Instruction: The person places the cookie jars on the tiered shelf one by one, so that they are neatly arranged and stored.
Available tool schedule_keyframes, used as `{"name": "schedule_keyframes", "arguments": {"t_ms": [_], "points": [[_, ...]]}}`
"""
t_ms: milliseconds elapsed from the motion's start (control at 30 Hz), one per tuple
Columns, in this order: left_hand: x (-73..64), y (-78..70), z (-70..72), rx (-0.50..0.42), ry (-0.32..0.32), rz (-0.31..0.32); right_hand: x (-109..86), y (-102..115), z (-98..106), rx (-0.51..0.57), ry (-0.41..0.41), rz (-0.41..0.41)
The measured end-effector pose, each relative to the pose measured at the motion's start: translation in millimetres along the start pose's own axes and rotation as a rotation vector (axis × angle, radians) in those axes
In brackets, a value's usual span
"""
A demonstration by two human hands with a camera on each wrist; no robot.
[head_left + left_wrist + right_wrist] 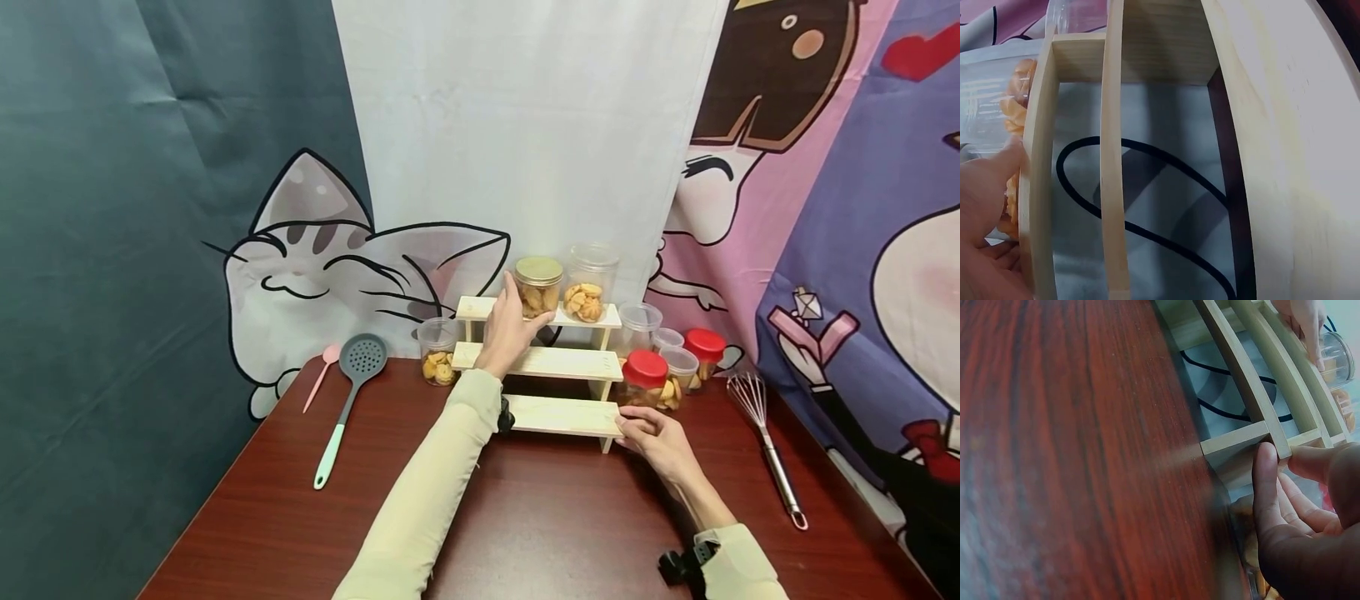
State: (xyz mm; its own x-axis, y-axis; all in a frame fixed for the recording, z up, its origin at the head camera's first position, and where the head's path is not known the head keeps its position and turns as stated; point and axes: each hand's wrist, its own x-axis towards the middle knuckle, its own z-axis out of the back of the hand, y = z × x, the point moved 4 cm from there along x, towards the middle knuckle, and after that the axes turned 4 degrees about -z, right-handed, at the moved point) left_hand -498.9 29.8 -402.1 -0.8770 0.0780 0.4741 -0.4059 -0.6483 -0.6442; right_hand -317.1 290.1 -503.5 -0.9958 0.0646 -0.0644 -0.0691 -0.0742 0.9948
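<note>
A three-tier wooden display rack (562, 362) stands on the table against the backdrop. On its top board, my left hand (507, 330) holds a gold-lidded jar of cookies (542, 293), thumb on one side and fingers on the other. Right beside that jar stands a clear jar without a lid (588, 287), partly filled with cookies. At the rack's lower right corner, my right hand (662, 443) pinches the end of the bottom board (1280, 440) between thumb and fingers. The left wrist view shows the boards from close up, with the left thumb (1007, 159) at the top board's edge.
Red-lidded jars (645, 369) and clear cups with cookies (677, 375) crowd the rack's right side. Another cookie cup (438, 354) stands at its left. A whisk (767, 450) lies far right; a slotted skimmer (351, 408) and a small pink spoon (322, 377) lie left.
</note>
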Motion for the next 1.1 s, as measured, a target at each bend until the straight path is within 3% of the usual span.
{"name": "schedule_keyframes", "arguments": {"t_ms": [67, 200, 300, 400, 500, 600, 767, 933, 1100], "points": [[-6.9, -8.2, 9.2, -0.031, 0.001, -0.003, -0.6, 1, 0, 0.001, -0.002, -0.002], [-25.7, -15.6, 30.5, -0.131, -0.055, -0.078, -1.6, 0, -1, 0.015, 0.003, -0.012], [-35.2, -5.5, 41.3, -0.169, -0.161, -0.171, -1.4, 1, -1, 0.013, 0.008, -0.011], [-47.8, 3.7, 59.5, -0.173, -0.273, -0.216, -0.3, 1, 0, 0.01, 0.01, -0.002], [-55.7, 18.8, 76.5, -0.181, -0.35, -0.214, 0.7, 2, 0, 0.015, 0.015, 0.002], [-59.6, 36.7, 92.0, -0.172, -0.375, -0.173, 1.2, 0, 1, 0.023, 0.016, -0.004], [-62.7, 71.8, 109.4, -0.168, -0.356, -0.06, 1.1, 1, 2, 0.028, 0.011, -0.006], [-74.6, 105.9, 113.4, -0.158, -0.256, 0.042, 0.8, 1, 2, 0.024, 0.007, -0.006], [-87.5, 129.5, 111.1, -0.148, -0.151, 0.093, -0.2, 0, 1, 0.024, 0.011, -0.016]]}}
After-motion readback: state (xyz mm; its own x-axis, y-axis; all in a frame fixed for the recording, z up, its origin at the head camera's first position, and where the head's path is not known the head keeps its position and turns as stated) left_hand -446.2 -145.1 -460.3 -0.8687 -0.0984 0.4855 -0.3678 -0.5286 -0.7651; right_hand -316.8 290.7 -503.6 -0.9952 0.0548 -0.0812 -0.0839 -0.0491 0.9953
